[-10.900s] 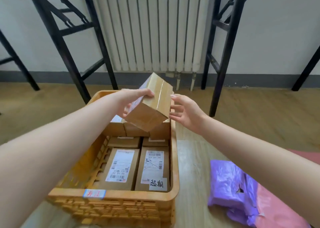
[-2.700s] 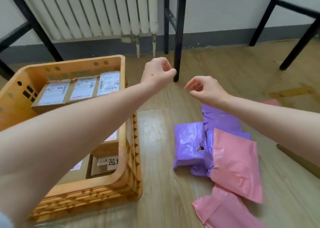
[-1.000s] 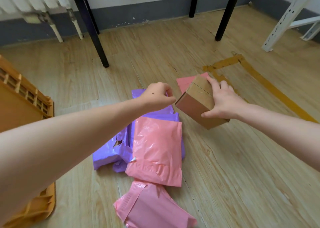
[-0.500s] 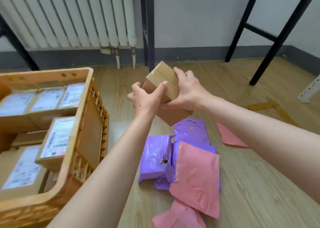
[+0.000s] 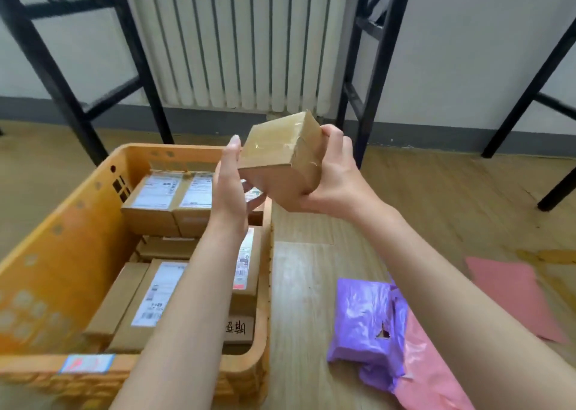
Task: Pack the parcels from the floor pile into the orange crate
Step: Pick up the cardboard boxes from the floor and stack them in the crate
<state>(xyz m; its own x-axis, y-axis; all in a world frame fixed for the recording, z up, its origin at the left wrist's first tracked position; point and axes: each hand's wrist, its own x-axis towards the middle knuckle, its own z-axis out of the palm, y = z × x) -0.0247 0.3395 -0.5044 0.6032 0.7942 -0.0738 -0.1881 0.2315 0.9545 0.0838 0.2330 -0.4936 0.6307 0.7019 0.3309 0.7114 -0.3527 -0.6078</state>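
both hands (image 5: 335,175) gripping cardboard box (image 5: 282,160), tilted — above orange crate (image 5: 62,253) rim

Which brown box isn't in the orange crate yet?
The taped cardboard box held up in both hands, above the crate's right rim. Every other brown box already lies inside.

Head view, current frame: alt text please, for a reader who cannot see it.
Two bare hands hold a small taped brown cardboard box above the right rim of an orange plastic crate nearly full of labelled cardboard parcels. Purple and pink plastic mailers lie on the wooden floor.
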